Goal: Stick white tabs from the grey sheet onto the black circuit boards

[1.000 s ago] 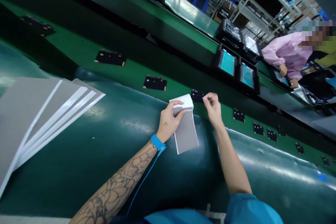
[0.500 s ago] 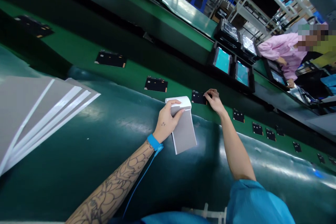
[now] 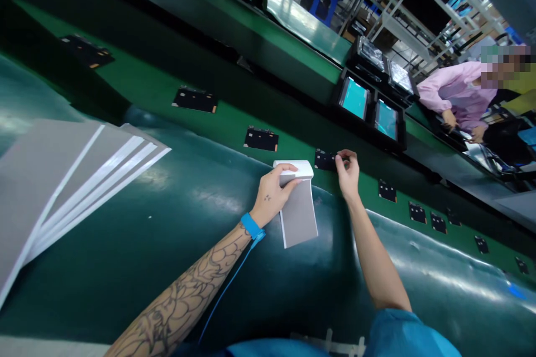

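Observation:
My left hand (image 3: pixel 272 196), with a blue wrist strap, is closed on a grey sheet (image 3: pixel 299 215) whose white backing curls over at the top. It holds the sheet against the dark green mat (image 3: pixel 176 234). My right hand (image 3: pixel 347 170) reaches to a small black circuit board (image 3: pixel 325 160) on the green conveyor belt (image 3: pixel 159 81). Its fingers are bent and press on the board's right edge.
More black boards lie in a row along the belt, such as one (image 3: pixel 261 139) to the left and one (image 3: pixel 387 190) to the right. A fanned stack of grey sheets (image 3: pixel 62 178) lies at the left. Black trays (image 3: pixel 368 106) and a person in pink (image 3: pixel 460 95) are beyond.
My right hand went from above the sheet's top edge out to the black board on the belt and now presses on it. The boards have drifted slightly. My left hand keeps its hold.

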Demonstrator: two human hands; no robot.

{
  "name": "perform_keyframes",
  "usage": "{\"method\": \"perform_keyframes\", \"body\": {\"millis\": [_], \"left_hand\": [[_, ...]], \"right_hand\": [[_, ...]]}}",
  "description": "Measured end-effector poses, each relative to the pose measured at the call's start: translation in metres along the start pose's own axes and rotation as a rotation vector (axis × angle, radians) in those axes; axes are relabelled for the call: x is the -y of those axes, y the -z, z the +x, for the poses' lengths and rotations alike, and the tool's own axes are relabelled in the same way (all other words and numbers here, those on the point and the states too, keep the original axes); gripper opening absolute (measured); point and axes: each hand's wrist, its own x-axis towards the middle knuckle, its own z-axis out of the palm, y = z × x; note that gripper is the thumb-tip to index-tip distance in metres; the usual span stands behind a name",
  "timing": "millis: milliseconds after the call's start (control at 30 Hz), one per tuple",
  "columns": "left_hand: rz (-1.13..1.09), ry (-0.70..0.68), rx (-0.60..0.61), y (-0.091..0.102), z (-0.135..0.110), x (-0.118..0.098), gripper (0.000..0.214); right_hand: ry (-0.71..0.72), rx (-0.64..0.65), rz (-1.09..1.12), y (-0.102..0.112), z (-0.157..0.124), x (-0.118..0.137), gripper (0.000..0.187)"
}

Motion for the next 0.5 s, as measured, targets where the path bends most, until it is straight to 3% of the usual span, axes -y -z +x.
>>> {"method": "perform_keyframes", "body": {"millis": [100,200,500], "left_hand": [[-0.015,-0.022,-0.009,-0.002,0.001,-0.001,0.02],[-0.015,-0.022,-0.012,-0.002,0.001,-0.001,0.019],[-0.024,-0.015,-0.014,-0.003,0.001,0.001,0.021]], "right_hand": [[0.247,0.172,-0.049,-0.011,-0.032,0.044,0.018],[0.376,0.259,-0.116,-0.024,-0.05,0.071,0.014],[0.414,0.233,-0.135,-0.035,-0.05,0.072,0.007]]}}
